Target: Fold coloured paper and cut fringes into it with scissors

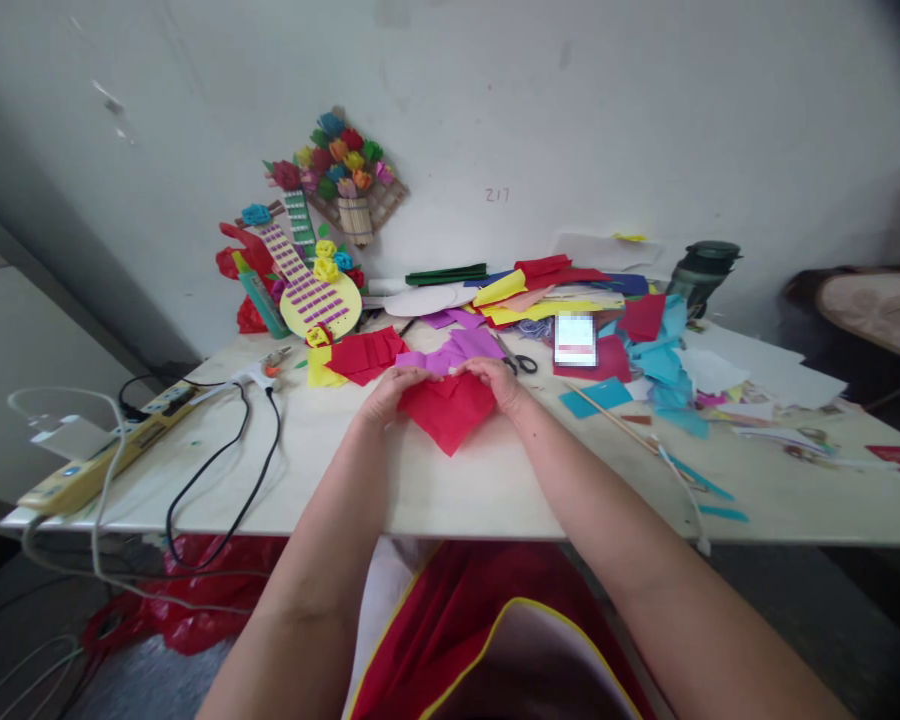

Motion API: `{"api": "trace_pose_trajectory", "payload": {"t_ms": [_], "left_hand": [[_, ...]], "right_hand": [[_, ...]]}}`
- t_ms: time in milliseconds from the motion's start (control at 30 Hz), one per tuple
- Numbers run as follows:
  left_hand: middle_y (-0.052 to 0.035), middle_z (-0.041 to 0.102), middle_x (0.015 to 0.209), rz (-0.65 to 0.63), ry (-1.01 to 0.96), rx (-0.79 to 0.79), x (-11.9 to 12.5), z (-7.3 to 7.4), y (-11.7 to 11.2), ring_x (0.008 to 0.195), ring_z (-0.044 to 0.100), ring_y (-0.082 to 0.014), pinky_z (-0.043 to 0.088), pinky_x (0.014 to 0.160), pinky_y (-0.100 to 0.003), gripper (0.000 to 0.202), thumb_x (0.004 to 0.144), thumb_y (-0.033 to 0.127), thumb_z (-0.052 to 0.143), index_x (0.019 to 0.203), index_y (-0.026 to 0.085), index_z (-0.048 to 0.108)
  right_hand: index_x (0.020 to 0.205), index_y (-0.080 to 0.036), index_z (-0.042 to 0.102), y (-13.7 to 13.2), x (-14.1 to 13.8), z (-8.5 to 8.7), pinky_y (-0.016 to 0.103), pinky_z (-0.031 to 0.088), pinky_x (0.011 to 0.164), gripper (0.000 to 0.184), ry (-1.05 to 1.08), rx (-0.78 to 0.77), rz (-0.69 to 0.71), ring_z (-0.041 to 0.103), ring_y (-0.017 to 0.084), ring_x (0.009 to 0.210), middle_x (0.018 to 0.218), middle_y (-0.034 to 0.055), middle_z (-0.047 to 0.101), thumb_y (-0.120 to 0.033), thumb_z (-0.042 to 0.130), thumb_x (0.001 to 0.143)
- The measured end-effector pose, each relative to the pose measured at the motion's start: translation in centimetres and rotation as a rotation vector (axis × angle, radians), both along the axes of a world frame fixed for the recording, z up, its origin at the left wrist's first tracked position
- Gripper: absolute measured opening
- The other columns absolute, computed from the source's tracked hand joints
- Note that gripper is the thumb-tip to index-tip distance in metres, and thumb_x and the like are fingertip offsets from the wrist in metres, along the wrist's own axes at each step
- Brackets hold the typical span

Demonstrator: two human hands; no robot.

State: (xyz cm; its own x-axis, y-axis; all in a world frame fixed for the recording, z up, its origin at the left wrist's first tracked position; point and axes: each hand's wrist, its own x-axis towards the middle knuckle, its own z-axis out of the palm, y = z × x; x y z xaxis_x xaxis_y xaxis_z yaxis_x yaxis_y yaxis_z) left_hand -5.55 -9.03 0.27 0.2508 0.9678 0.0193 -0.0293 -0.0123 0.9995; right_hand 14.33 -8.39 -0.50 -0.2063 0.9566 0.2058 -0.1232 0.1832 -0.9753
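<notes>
A piece of red crepe paper [450, 418] lies at the middle of the table, one corner pointing towards me. My left hand [396, 392] grips its far left edge with fingers curled over. On the far right edge, my right hand [498, 382] holds the same paper, fingers bent inward. The fingertips of both hands nearly meet along the top edge, where the paper looks folded; the exact pinch is hidden. Just beyond lie purple paper [454, 348] and another stack of red paper [367, 354]. Black-handled scissors [523, 364] rest beside my right hand.
A yellow power strip [112, 455] and black cable [244, 430] occupy the left. Paper-flower crafts [319, 305] and a glue bottle [261, 300] stand behind. Rightward are a lit phone [575, 338], blue paper [596, 397], a wooden stick [611, 417] and a dark bottle [703, 275].
</notes>
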Motion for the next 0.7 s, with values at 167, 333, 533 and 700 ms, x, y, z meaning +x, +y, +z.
{"api": "trace_pose_trajectory", "payload": {"t_ms": [167,333,533,700], "left_hand": [[-0.0047,0.068,0.073,-0.122,-0.049,-0.058,0.2,0.2,-0.4,0.061,0.062,-0.0154,0.047,0.06,-0.026,0.054,0.057,0.027,0.074,0.108,0.013,0.062],[-0.0054,0.068,0.073,-0.145,-0.042,-0.053,0.4,0.3,-0.5,0.064,0.063,-0.016,0.048,0.063,-0.026,0.056,0.059,0.028,0.075,0.111,0.012,0.061],[-0.0071,0.069,0.073,-0.147,-0.028,-0.11,0.4,0.3,-0.4,0.069,0.064,-0.0177,0.049,0.068,-0.028,0.044,0.052,0.024,0.079,0.092,0.011,0.068],[-0.007,0.069,0.075,-0.145,0.084,-0.084,0.2,-0.2,-0.1,0.066,0.063,-0.0168,0.048,0.065,-0.027,0.036,0.055,0.033,0.078,0.083,0.013,0.069]], "right_hand": [[0.074,-0.02,0.066,-0.1,-0.4,-0.2,0.029,0.042,0.069,0.023,-0.051,-0.02,-0.047,0.056,0.015,0.068,0.066,-0.0011,0.062,-0.039,0.069,0.062],[0.078,-0.017,0.067,0.5,-0.5,-0.9,0.03,0.042,0.072,0.033,-0.117,-0.034,-0.04,0.057,0.014,0.069,0.068,-0.0005,0.064,-0.04,0.074,0.056],[0.061,-0.016,0.062,0.6,-0.6,-0.9,0.029,0.041,0.068,0.025,-0.124,-0.005,-0.056,0.054,0.013,0.063,0.061,-0.0026,0.06,-0.037,0.074,0.053],[0.061,-0.016,0.062,0.6,-0.9,-1.1,0.027,0.041,0.065,0.025,-0.153,0.036,0.015,0.052,0.012,0.06,0.06,-0.0026,0.06,-0.038,0.073,0.054]]}}
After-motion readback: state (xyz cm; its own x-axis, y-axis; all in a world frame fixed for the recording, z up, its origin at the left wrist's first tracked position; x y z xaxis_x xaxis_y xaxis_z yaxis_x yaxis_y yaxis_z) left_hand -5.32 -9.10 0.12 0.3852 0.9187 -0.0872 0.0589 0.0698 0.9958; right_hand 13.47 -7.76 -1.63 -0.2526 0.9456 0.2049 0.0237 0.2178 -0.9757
